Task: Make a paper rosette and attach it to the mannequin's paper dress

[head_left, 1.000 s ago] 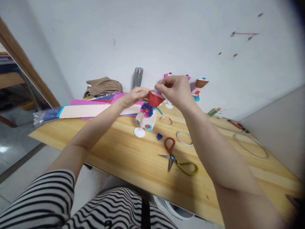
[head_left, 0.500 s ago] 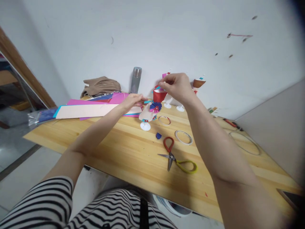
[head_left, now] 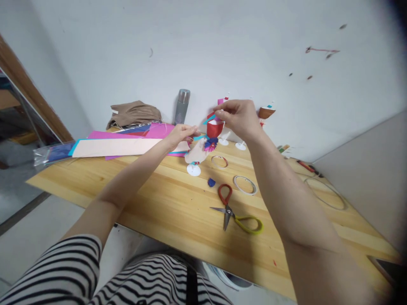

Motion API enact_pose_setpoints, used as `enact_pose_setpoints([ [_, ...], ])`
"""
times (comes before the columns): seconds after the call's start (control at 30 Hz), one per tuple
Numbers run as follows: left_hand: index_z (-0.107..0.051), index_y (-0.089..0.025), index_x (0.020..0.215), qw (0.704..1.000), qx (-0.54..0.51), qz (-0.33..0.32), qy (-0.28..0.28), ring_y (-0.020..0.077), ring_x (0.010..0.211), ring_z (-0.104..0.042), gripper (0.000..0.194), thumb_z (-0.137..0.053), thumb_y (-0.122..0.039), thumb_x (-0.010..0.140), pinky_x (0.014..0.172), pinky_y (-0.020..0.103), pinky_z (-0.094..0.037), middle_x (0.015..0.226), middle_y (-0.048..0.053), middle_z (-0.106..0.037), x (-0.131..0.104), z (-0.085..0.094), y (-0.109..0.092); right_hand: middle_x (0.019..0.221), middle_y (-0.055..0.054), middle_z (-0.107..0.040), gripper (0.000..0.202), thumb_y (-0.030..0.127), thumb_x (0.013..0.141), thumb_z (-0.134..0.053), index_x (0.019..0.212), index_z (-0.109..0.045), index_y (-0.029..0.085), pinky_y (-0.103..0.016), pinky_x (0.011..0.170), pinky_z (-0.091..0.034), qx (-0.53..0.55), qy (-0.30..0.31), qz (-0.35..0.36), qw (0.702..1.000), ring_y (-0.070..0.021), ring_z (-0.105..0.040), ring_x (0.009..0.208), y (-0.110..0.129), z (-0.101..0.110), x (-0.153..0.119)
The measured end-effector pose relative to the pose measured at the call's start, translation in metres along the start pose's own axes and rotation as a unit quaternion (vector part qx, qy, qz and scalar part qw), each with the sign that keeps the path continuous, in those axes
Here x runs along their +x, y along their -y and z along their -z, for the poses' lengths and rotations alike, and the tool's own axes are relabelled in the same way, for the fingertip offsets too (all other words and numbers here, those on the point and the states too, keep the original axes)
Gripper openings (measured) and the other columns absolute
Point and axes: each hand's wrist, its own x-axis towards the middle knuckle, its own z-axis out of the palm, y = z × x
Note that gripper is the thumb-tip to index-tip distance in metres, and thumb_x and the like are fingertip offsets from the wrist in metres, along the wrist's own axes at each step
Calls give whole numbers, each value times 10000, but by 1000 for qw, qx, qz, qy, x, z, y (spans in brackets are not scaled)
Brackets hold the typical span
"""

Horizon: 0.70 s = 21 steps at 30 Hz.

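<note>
A small paper figure stands on the wooden table, with a red cup-shaped part [head_left: 215,128], a dark blue and pink pleated rosette [head_left: 211,144], a pale pink paper body [head_left: 197,151] and a round white base [head_left: 193,170]. My left hand [head_left: 182,135] is closed at the figure's left side, its fingertips on a light blue paper strip [head_left: 200,137]. Above the red part, my right hand [head_left: 240,118] makes a pinch; a blue sliver [head_left: 209,120] shows beside its fingertips. What exactly the right fingertips grip is too small to tell.
Opened scissors [head_left: 229,209] with red and yellow handles lie in front, near a blue scrap [head_left: 211,182] and a wire coil [head_left: 244,185]. Coloured paper sheets [head_left: 127,148] lie left. A flask [head_left: 182,106] and more figures, one with a brown top [head_left: 266,112], stand by the wall.
The view has shifted slightly. The red part and rosette sit a little further right, and the figure's body looks turned or tilted. Both hands keep their closed poses beside it.
</note>
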Motion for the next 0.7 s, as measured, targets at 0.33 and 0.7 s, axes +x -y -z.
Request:
enact_pose_setpoints([
  [0.33,-710,-147,901,993,70,-71,-65,179,964,-653,229,-628,-356,852,906,332,-494,1003,77,-746,1,-10,-5,851,-47,-777,133,179,763,-683,852,-768,227,-429,814,-576,24,16,23,999,-219,-711,818,-2,8,-1],
  [0.7,-640,-149,679,987,136,-71,-55,120,633,-556,86,-688,-169,747,676,282,-446,655,2,-644,1,-29,-8,876,-32,-792,181,146,762,-637,854,-767,230,-442,843,-596,31,-3,25,999,-224,-740,855,3,0,-4],
])
